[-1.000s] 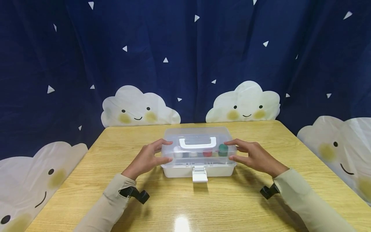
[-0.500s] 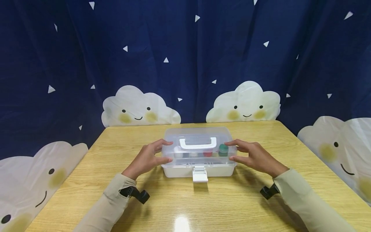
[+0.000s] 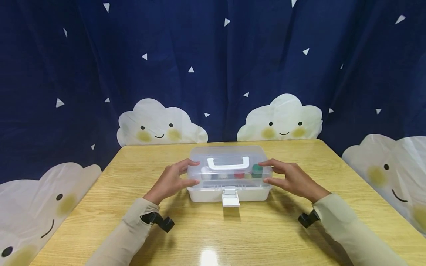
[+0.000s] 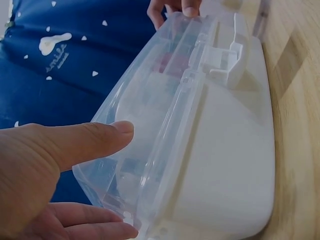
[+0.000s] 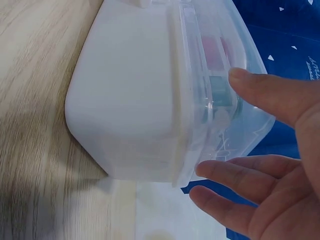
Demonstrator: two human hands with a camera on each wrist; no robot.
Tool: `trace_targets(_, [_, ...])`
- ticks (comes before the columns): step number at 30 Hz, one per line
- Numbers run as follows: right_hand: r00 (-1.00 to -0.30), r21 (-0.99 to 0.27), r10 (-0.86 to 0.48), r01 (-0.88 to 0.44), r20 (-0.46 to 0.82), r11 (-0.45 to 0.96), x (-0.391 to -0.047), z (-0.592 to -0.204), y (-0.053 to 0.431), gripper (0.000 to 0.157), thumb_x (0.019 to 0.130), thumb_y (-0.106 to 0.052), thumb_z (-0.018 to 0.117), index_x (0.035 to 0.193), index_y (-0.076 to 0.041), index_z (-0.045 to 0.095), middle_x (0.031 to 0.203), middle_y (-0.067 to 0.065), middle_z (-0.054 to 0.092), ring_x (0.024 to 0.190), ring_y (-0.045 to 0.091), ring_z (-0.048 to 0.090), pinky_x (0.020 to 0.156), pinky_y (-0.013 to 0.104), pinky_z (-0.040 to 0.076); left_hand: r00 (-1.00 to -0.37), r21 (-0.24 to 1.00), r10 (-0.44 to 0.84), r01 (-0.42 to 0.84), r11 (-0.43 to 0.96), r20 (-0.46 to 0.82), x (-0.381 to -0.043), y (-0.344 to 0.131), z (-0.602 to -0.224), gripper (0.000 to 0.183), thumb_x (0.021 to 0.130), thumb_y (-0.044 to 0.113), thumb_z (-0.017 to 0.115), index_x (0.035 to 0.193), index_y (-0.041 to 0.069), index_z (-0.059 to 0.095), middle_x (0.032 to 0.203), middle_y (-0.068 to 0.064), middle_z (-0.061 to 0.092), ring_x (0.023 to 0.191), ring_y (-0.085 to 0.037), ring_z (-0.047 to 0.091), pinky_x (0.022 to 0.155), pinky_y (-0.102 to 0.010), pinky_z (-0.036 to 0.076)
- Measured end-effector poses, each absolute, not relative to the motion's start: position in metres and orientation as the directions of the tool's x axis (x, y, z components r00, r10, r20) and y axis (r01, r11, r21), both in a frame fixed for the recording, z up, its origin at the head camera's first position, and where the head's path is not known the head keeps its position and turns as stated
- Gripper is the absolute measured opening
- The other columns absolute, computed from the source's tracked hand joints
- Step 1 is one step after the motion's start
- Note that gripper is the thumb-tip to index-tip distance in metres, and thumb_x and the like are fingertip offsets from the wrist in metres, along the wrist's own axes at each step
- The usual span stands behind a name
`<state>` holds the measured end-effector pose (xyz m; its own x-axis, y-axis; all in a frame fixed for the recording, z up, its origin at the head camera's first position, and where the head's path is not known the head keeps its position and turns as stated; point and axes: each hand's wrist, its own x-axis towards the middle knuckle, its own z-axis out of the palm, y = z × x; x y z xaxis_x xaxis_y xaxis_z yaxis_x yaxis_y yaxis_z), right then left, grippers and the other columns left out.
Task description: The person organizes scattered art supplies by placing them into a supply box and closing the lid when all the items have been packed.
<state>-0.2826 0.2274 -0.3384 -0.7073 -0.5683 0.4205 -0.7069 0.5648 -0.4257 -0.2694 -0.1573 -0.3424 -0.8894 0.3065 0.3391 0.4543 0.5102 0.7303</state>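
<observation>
A storage box with a clear lid point(image 3: 226, 150) and a white base point(image 3: 206, 195) stands on the table between my hands. My left hand point(image 3: 170, 181) grips the left end of the lid, thumb in front and fingers round the side. On the right end, my right hand point(image 3: 294, 179) holds the lid in much the same way. The white handle point(image 3: 229, 168) lies folded on top. At the front, the white latch point(image 3: 230, 198) sticks outward. Through the lid show a green-capped container point(image 3: 257, 170), something red point(image 3: 239, 174) and whitish items, all blurred by the plastic.
The box rests on a wooden table point(image 3: 213, 236). Behind the table hangs a dark blue curtain point(image 3: 213, 44) with white triangles and smiling clouds. A small black camera point(image 3: 164, 223) is strapped to each wrist, below the sleeves' cuffs.
The box and my left hand have shifted very slightly right, and the box a touch away from me. Both hands keep their hold on the lid's ends.
</observation>
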Motion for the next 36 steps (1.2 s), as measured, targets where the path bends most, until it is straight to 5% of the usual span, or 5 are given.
trace_targets(23, [-0.736, -0.453, -0.544, -0.677, 0.403, 0.580, -0.291, -0.345, 0.227, 0.047, 0.082, -0.033, 0.063, 0.127, -0.028, 0.049, 0.128, -0.002, 0.050, 0.114, 0.018, 0.050, 0.088, 0.041, 0.045, -0.881, 0.672, 0.320, 0.474, 0.569, 0.350, -0.279, -0.157, -0.348, 0.051, 0.073, 0.027, 0.074, 0.120, 0.026, 0.054, 0.124, -0.003, 0.054, 0.112, -0.024, 0.052, 0.090, -0.038, 0.043])
trace_targets(27, [-0.754, -0.400, -0.539, -0.656, 0.375, 0.639, -0.281, -0.344, 0.222, 0.065, 0.079, -0.044, 0.063, 0.136, -0.031, 0.036, 0.145, 0.004, 0.027, 0.126, 0.029, 0.036, 0.090, 0.052, 0.040, -0.877, 0.568, 0.340, 0.480, 0.669, 0.340, -0.273, -0.155, -0.347, 0.058, 0.075, 0.036, 0.070, 0.128, 0.030, 0.046, 0.134, -0.005, 0.044, 0.121, -0.024, 0.042, 0.096, -0.046, 0.036])
trace_targets(31, [-0.734, -0.241, -0.564, -0.667, 0.379, 0.705, -0.270, -0.338, 0.209, 0.091, 0.070, -0.057, 0.065, 0.143, -0.030, 0.019, 0.150, 0.008, 0.001, 0.132, 0.038, 0.017, 0.094, 0.061, 0.028, -0.848, 0.363, 0.389, 0.512, 0.779, 0.360, -0.262, -0.145, -0.342, 0.078, 0.071, 0.048, 0.069, 0.138, 0.032, 0.032, 0.148, -0.013, 0.017, 0.135, -0.032, 0.014, 0.099, -0.065, 0.011])
trace_targets(36, [-0.672, 0.027, -0.612, -0.664, 0.417, 0.747, -0.262, -0.339, 0.186, 0.107, 0.060, -0.067, 0.066, 0.145, -0.023, 0.017, 0.150, 0.016, 0.002, 0.134, 0.040, 0.004, 0.098, 0.065, 0.012, -0.766, 0.047, 0.491, 0.557, 0.829, 0.415, -0.248, -0.122, -0.339, 0.098, 0.062, 0.058, 0.070, 0.143, 0.028, 0.023, 0.149, -0.018, 0.007, 0.134, -0.038, -0.006, 0.092, -0.072, -0.003])
